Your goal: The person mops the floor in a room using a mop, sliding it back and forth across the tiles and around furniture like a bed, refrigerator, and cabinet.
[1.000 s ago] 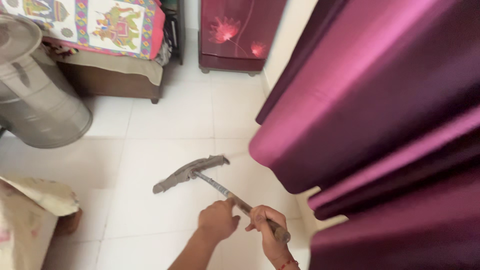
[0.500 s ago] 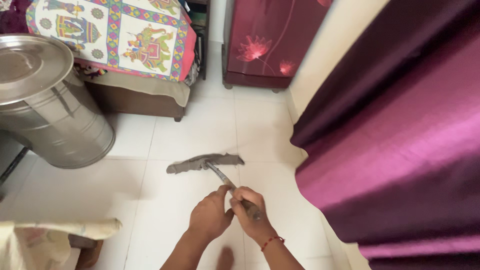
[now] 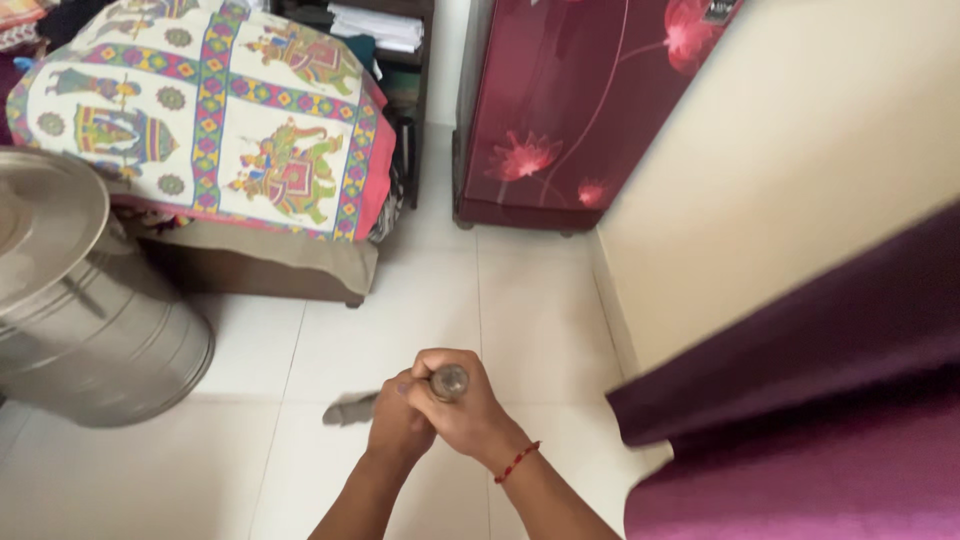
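Note:
Both my hands grip the metal handle (image 3: 449, 381) of a floor wiper, and its round end points up at the camera. My right hand (image 3: 468, 412), with a red thread on the wrist, wraps the handle top. Just below and to its left, my left hand (image 3: 396, 428) holds the same handle. The grey wiper head (image 3: 350, 409) rests on the white tiled floor (image 3: 530, 320); only its left end shows from behind my hands.
A large steel drum (image 3: 95, 330) stands at left. A low bed with a patterned cover (image 3: 230, 130) lies behind it. A maroon fridge (image 3: 570, 110) stands at the back, a cream wall (image 3: 780, 170) at right, and a purple curtain (image 3: 830, 420) at lower right.
The view has swung left and tilted, so the curtain fills less of the frame. The handle has risen to point at the camera, and the wiper head is now mostly hidden behind my hands.

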